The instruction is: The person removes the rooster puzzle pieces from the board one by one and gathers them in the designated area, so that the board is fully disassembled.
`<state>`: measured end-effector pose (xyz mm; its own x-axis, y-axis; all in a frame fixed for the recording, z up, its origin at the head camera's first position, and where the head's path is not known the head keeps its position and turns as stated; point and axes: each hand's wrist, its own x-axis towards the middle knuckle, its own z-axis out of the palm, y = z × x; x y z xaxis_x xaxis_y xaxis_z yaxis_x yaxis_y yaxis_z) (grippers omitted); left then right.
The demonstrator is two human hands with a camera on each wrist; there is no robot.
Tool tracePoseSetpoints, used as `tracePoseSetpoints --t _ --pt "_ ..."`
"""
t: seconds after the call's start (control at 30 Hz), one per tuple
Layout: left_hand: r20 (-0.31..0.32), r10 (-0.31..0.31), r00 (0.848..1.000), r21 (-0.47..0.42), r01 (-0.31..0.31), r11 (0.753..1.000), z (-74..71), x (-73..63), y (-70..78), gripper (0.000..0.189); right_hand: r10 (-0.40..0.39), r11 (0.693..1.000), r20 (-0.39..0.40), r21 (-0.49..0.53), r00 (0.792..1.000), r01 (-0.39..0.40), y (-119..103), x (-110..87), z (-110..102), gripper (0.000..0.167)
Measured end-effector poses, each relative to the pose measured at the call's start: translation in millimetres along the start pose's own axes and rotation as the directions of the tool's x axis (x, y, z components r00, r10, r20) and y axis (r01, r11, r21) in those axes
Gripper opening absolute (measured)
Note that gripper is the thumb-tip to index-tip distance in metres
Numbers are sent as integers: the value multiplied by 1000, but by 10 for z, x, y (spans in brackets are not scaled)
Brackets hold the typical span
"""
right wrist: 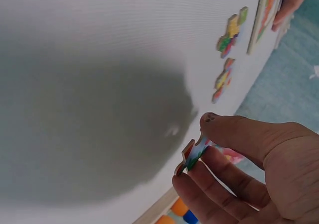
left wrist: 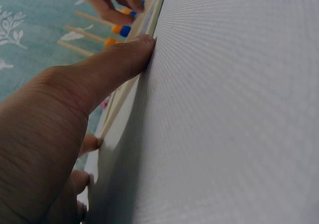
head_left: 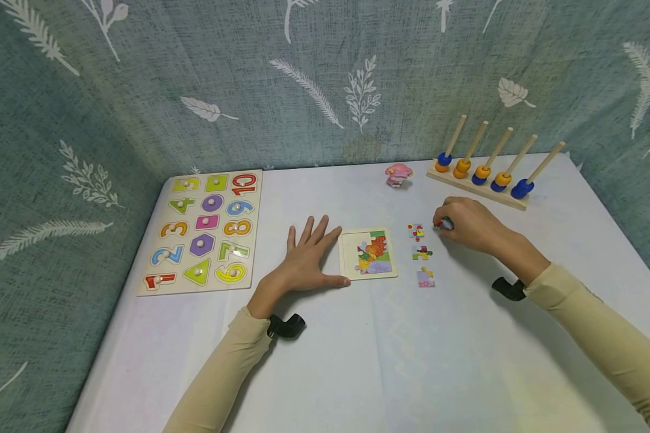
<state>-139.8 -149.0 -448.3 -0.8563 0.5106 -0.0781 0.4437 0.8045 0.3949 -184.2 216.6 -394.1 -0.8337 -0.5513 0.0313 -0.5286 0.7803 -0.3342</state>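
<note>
A: So, what is showing, biggest things first?
B: A white table [head_left: 357, 361]. The left hand [head_left: 306, 261] is lying flat, fingers spread, steadying the puzzle tray [head_left: 368, 254].
A: And the right hand [head_left: 466, 225]?
B: It is pinching a puzzle piece [right wrist: 192, 157], lifting it beside three loose pieces [head_left: 422, 254]. Next likely calls for carrying it to the tray.

A white table [head_left: 390, 361] carries a small jigsaw tray [head_left: 368, 254] at its middle. Left of the tray lies a number board [head_left: 203, 231]; right of it three loose pieces [head_left: 422, 253]; behind it a pink toy [head_left: 398, 175] and a peg rack [head_left: 484, 174].
</note>
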Motion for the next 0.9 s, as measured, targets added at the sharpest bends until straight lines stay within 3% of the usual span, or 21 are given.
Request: tracePoseSetpoints --t 0.6,0.9 --pt "-3 -5 1000 6 5 1000 -9 -5 -1 113 -50 998 27 46 998 49 77 34 51 13" --pt "-2 -10 1000 -5 10 1000 -13 -14 0 113 -17 999 27 29 999 17 52 41 -17 15"
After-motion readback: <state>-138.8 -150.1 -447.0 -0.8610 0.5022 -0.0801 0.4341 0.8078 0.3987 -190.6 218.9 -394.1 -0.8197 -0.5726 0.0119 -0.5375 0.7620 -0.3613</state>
